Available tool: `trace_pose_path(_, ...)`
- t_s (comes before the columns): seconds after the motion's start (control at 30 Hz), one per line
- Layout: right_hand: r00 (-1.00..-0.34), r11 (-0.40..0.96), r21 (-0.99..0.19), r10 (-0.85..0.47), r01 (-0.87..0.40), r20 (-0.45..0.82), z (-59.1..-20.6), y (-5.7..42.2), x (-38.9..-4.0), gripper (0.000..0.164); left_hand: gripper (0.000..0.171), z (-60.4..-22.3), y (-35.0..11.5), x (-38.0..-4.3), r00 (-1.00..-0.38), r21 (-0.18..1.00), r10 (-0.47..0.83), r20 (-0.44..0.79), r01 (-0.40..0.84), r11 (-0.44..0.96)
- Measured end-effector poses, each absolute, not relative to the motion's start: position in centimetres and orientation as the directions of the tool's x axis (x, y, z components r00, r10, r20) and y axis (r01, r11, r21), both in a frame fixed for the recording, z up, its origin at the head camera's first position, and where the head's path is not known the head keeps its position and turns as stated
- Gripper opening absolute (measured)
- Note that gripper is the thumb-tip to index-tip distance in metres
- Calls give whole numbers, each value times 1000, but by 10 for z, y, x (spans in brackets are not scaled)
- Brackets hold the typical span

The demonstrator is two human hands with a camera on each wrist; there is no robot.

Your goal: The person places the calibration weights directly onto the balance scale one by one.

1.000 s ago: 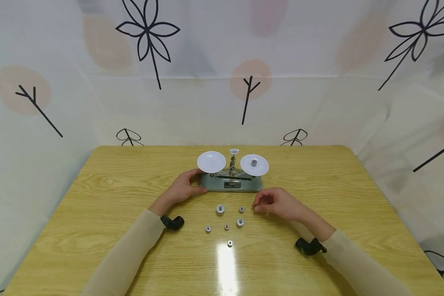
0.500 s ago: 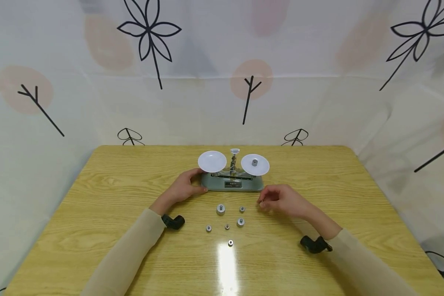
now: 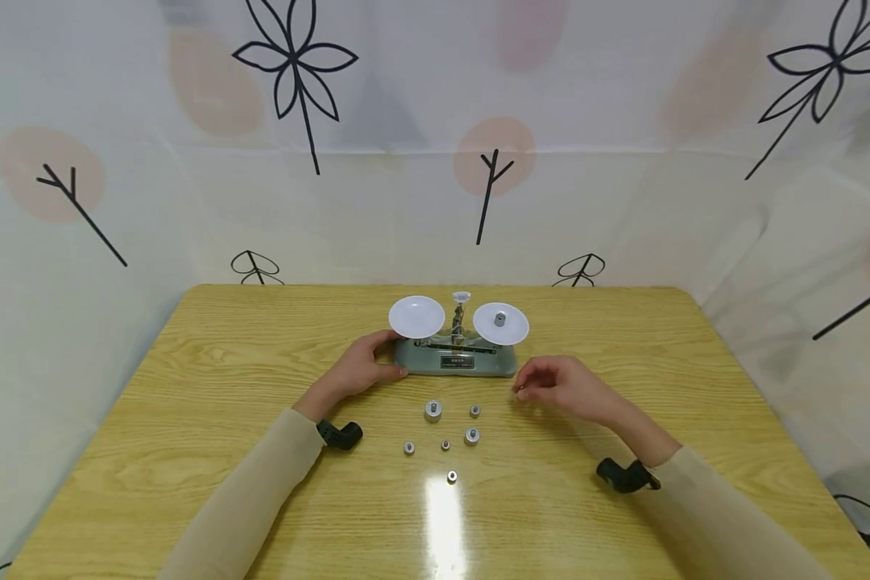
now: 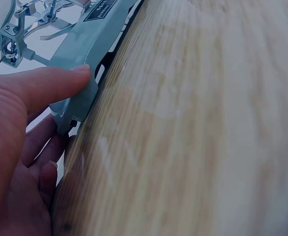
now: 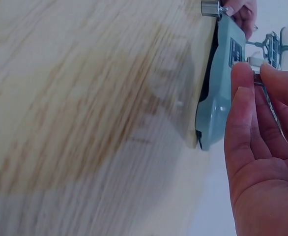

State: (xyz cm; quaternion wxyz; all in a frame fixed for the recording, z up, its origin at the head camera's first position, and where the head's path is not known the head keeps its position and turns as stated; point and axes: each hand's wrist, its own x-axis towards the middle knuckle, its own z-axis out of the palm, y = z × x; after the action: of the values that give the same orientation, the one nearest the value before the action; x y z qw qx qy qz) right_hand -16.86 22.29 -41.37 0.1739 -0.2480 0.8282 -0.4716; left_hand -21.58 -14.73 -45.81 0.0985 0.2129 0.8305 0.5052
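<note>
A balance scale [image 3: 420,364] with a grey-green base and two white pans stands near the table's back. My left hand [image 3: 358,368] holds the left end of its base; the left wrist view shows the thumb on the front face and the other fingers behind. The left pan [image 3: 416,316] bears nothing, while a metal weight [image 3: 500,320] sits on the right pan [image 3: 516,332]. Just off the base's right front corner, my right hand [image 3: 569,389] pinches a small metal weight [image 5: 257,78] between thumb and fingertips. Most of that weight is hidden by the fingers.
Several metal weights of different sizes stand on the wooden table [image 3: 188,419] in front of the scale, the largest [image 3: 432,412] nearest it. Another weight [image 3: 472,436] stands to its right, and a small one [image 3: 453,477] lies nearest me. A patterned cloth [image 3: 391,209] hangs behind.
My right hand has moved to the right and slightly back, away from the loose weights, still pinching the small weight. The left hand and the scale have stayed put.
</note>
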Motion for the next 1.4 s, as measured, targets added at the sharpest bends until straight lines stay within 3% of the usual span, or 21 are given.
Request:
trace_pose_path(0.93,-850,443,-868,-525,-226,-47,-392,246,-177,11,64,-459,-147,-215,-892,880,450,46,250,405)
trace_pose_path(1.4,-864,501,-816,-504,-288,-5,-372,256,-184,11,64,-459,-147,-215,-900,873,434,41,243,422)
